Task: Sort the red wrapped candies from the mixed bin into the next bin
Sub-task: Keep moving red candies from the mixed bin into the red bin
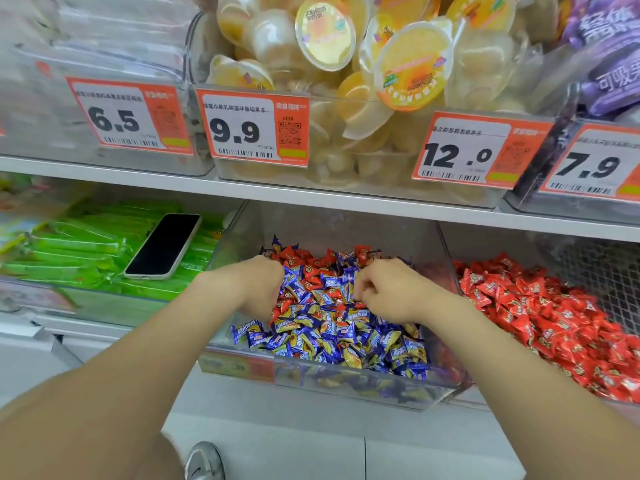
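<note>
The picking step is under way: both hands are working in the mixed bin [346,223], with no carry to the right started. The left hand [258,287] is digging down, its fingers buried, so their state cannot be told. The right hand [389,292] is curling its fingers together at the pile; whether they are pinching a wrapper is unclear. The red candies [311,271] are lying mostly at the far side, glossy and crinkled among the blue candies [332,341]. Next, each needs a clean pinch and a lift right into the next bin [595,271].
</note>
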`<state>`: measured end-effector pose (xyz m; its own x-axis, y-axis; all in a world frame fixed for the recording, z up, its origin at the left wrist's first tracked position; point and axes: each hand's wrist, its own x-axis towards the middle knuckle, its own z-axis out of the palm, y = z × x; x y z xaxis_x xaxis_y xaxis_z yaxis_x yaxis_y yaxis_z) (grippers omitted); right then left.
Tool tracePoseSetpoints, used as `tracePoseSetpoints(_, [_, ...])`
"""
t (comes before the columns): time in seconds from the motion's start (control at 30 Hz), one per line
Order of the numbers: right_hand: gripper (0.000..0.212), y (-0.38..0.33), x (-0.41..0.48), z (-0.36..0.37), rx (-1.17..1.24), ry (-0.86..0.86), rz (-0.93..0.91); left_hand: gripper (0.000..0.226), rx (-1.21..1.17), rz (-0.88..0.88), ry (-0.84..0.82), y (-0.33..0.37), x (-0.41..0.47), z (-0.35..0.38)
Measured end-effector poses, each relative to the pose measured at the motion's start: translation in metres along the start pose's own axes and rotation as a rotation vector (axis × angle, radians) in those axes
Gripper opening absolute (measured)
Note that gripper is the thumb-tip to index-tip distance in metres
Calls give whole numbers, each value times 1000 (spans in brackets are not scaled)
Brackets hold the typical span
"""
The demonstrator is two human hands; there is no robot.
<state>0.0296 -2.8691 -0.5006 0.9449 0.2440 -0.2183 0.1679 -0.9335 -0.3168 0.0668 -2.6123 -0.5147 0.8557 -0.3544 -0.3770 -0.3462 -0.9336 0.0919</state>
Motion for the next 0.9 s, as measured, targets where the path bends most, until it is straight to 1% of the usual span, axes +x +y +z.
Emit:
tracePoseSetpoints(0.07, [19, 0, 0, 6, -193, -11, -5, 32, 47, 20, -32, 3, -3, 0])
tracePoseSetpoints(0.1, [25, -2, -1, 6, -297, -7, -2, 43, 41, 35, -30, 4, -4, 0])
tracePoseSetpoints(0.13, [33, -4, -1, 6, -350, -5, 4, 54, 21, 49, -26, 3, -5, 0])
tracePoseSetpoints(0.17, [33, -6, 0, 6, -360, -10, 15, 62, -7, 70, -19, 3, -5, 1])
tracePoseSetpoints(0.2, [29, -7, 2, 7, -350, -4, 4, 67, -28, 91, -14, 2, -5, 1])
tracePoseSetpoints(0.27, [17, -6, 4, 7, -295, -9, -17, 72, -50, 125, -4, 3, -5, 3])
tracePoseSetpoints(0.3, [19, -5, 4, 7, -233, -14, -28, 73, -59, 145, 5, 4, -4, 6])
tracePoseSetpoints(0.37, [32, -4, 3, 6, -52, -2, -49, 68, -48, 184, 27, 6, -3, 10])
tracePoseSetpoints(0.4, [30, -6, 1, 5, 18, 9, -64, 63, -40, 196, 38, 6, -2, 11])
tracePoseSetpoints(0.47, [9, -9, -3, 3, 88, 43, -83, 53, -37, 200, 41, 5, 0, 13])
tracePoseSetpoints(0.5, [3, -11, -4, 2, 114, 55, -89, 50, -38, 194, 31, 5, 1, 13])
tracePoseSetpoints(0.57, [3, -15, -3, 3, 103, 88, -76, 49, -36, 175, 4, 5, 0, 12])
tracePoseSetpoints(0.63, [13, -20, -2, 6, 8, 87, -37, 52, -41, 149, -17, 6, -1, 10])
tracePoseSetpoints(0.7, [23, -20, 0, 13, -169, 26, 3, 50, -51, 145, -5, 6, -3, 6])
tracePoseSetpoints(0.73, [24, -20, 1, 15, -232, -15, 8, 47, -59, 153, 11, 6, -5, 2])
tracePoseSetpoints(0.77, [23, -20, 1, 16, -245, -54, -4, 43, -74, 163, 30, 5, -7, -2])
tracePoseSetpoints(0.87, [18, -18, 1, 4, -60, -204, -85, 30, -123, 173, 64, 2, -14, -10])
tracePoseSetpoints(0.9, [23, -19, -2, -2, -27, -270, -91, 24, -127, 171, 72, 1, -15, -10])
